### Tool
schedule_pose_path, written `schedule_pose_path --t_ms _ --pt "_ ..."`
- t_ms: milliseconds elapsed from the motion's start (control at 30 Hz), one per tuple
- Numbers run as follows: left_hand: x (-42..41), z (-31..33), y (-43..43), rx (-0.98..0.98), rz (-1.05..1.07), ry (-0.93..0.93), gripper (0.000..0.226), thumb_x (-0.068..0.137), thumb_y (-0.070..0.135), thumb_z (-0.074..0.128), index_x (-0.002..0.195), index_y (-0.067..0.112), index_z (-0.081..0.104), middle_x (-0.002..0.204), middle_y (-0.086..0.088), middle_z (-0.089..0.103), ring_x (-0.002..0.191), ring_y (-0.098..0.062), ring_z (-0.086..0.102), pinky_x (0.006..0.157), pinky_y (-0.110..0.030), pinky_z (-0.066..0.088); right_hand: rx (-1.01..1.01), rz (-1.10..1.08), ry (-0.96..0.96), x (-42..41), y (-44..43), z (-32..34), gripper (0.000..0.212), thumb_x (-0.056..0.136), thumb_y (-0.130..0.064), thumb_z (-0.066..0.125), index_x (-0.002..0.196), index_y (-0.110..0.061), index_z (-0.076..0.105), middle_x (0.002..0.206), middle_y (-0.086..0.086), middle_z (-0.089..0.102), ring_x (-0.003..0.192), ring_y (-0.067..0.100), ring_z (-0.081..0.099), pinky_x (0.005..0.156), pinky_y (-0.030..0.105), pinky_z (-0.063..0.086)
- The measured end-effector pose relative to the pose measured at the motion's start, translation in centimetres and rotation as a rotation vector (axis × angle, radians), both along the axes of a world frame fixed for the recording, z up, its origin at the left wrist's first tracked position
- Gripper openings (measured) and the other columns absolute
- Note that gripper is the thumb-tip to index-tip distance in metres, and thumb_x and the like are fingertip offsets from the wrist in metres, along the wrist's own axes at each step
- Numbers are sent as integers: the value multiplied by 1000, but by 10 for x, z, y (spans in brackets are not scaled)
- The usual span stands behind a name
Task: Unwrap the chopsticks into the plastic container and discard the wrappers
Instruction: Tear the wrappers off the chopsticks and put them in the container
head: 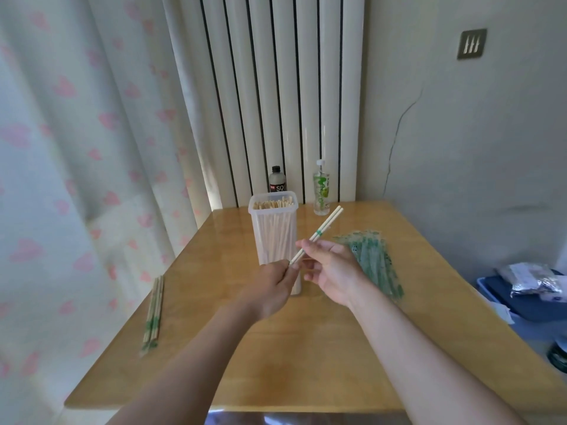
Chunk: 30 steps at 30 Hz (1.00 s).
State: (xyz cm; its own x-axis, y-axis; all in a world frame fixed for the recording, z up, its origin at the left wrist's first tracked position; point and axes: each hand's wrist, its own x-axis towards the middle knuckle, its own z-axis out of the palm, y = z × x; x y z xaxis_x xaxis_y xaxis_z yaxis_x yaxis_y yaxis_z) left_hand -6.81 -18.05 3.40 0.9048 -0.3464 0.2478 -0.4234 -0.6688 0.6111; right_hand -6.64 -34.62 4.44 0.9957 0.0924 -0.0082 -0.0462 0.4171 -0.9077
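The main risk is the drop into the container [270, 234]. It is already packed near to its rim, so the pair [319, 232] could catch on the standing sticks, ride up and tip out onto the worktop [306, 348], or a hard push could rock the tall, narrow tub, which stands just behind the hands. A second risk is the grip. The left hand [273, 286] only pinches the lower tip between finger and thumb, so a sideways tug there could split the two sticks or let one slip free. The right hand [334, 271] is curled round the pair just above that pinch and carries most of it. A wide swing to the right could also sweep the heap of green-printed wrappers [374, 262] lying beside that wrist. The pair is pale wood, two slim sticks joined side by side with a green band partway up. It is held in the air in front of the container, slanting up and to the right. It looks bare, though a thin clear sleeve would not show at this sharpness. A small bundle [153, 311] of sticks with green marks lies well apart at the left edge of the worktop.
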Motion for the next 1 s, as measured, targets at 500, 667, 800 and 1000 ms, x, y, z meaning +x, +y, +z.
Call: schedule_pose_path --t_ms 500,667,800,1000 --pt "3 -7 12 72 12 94 40 101 58 38 94 21 55 79 4 59 72 -17 55 65 -39 44 58 -158 21 0 -12 1 9 90 -5 74 94 2 76 83 12 68 70 19 62 60 29 53" --pt "1 14 -10 -56 -38 -7 21 105 39 45 118 26 55 84 -3 67 76 -22 66 69 -35 53 53 -140 21 -3 -2 -4 14 91 -8 74 98 4 74 83 15 71 74 23 63 62 28 53" --pt "2 18 -13 43 -53 -112 19 105 24 44 102 17 62 70 6 58 67 -21 56 59 -30 42 150 -206 46 -6 -11 -1 21 95 -18 70 102 1 75 76 7 67 69 18 60 63 30 52" --pt "1 16 8 250 0 -130 20 103 31 42 98 25 61 69 8 59 64 -22 57 60 -39 49 312 -349 75 -11 -45 -5 20 99 -18 63 105 -2 73 84 8 68 75 20 62 70 33 52"
